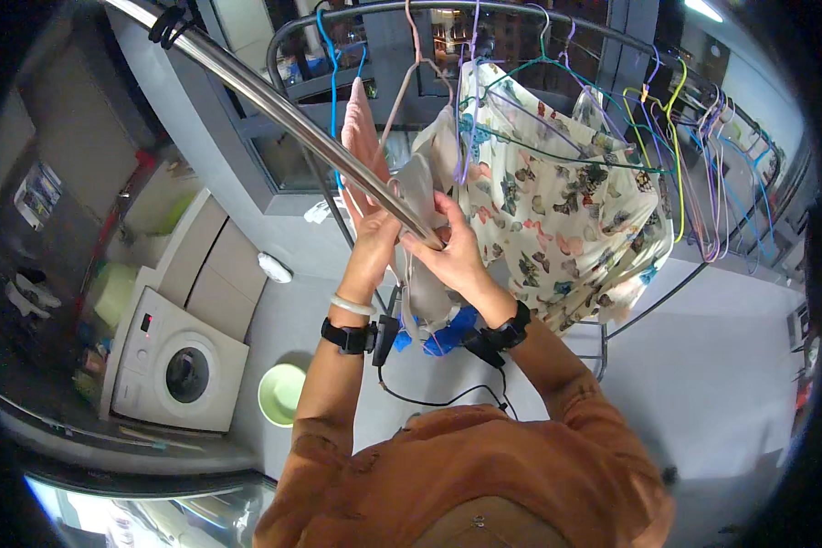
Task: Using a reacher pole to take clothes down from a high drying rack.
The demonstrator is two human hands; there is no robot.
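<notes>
A light grey garment with thin straps (pixel 421 291) hangs in front of me, and both my hands are at its upper part. My left hand (pixel 377 240) grips its left side, with the fingers partly hidden. My right hand (pixel 455 243) pinches it between thumb and fingers. A shiny metal pole (pixel 281 113) slants down from the upper left and its lower end overlaps my hands; whether either hand touches it I cannot tell. A beige-pink hanger (pixel 418 65) is just above the garment. Right of it hangs a cream cloth with a butterfly print (pixel 555 226), beside a green hanger (pixel 544 58).
A pink towel (pixel 362 130) hangs at the left of the curved rack rail (pixel 507 8). Several hangers (pixel 712 171) bunch at its right end. A washing machine (pixel 178 363), a pale green basin (pixel 281 395) and a blue item (pixel 452 332) are lower down. A cable (pixel 445 403) links my wrist straps.
</notes>
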